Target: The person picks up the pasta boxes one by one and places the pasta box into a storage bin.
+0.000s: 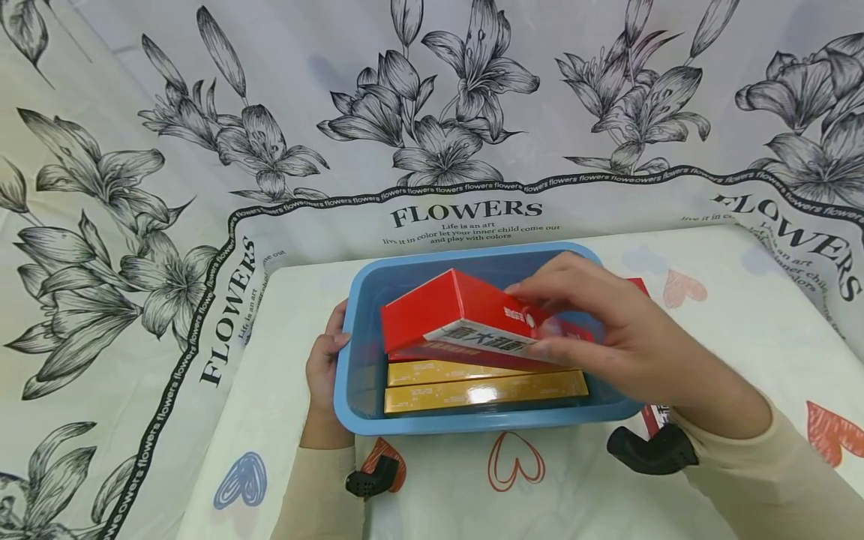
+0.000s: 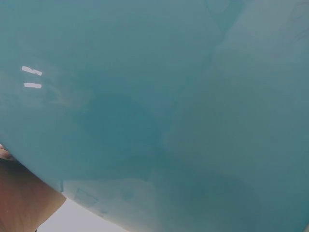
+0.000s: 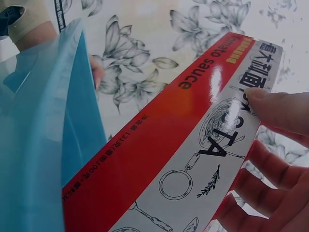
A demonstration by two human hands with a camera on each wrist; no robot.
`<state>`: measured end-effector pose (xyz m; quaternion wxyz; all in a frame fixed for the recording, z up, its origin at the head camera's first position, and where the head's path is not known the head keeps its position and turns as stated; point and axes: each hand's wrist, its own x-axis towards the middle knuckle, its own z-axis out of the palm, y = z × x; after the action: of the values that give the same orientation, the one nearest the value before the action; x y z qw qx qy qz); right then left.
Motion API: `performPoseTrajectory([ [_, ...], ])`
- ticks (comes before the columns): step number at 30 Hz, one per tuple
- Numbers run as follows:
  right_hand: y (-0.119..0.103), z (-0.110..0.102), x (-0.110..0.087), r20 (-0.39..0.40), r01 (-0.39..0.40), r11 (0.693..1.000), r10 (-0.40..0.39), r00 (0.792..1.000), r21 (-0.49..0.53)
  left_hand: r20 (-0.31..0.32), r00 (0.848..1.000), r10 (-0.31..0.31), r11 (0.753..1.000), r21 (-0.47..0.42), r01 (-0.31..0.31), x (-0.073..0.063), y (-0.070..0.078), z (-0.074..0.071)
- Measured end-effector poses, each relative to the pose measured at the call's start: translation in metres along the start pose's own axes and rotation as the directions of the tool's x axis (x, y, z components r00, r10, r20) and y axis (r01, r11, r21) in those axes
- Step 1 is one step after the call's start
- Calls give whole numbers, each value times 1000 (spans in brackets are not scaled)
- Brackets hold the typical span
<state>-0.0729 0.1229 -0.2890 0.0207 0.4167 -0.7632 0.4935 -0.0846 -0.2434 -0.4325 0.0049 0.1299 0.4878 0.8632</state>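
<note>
A red and white pasta box (image 1: 466,315) is tilted over the blue plastic tub (image 1: 486,427), held by my right hand (image 1: 601,330). In the right wrist view, the thumb and fingers pinch this pasta box (image 3: 159,159) near one end; "tomato sauce" and "PASTA" lettering shows. My left hand (image 1: 328,360) grips the left rim of the tub. The left wrist view is filled mostly by the tub's outer wall (image 2: 145,121). Inside the tub lie yellow boxes (image 1: 486,394) side by side, with another red box (image 1: 405,354) behind them, partly hidden by the held one.
Another red and white box (image 1: 653,420) lies on the table to the right of the tub, mostly covered by my right arm. A heart-patterned white cloth (image 1: 270,420) covers the table. Flower-printed fabric (image 1: 432,135) hangs behind and at the sides.
</note>
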Motion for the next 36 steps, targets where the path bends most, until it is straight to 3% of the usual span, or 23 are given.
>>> performPoseTrajectory([
  [13,12,10,4,58,32,999,-31,998,-11,-5,1000,9,1000,9,-9,0,1,3],
  [25,15,18,6,130,-59,997,65,989,-44,-38,999,-3,999,51,5,1,0,3],
  [36,21,26,6,196,-66,995,78,977,-69,-36,999,-1,996,87,4,0,1,0],
])
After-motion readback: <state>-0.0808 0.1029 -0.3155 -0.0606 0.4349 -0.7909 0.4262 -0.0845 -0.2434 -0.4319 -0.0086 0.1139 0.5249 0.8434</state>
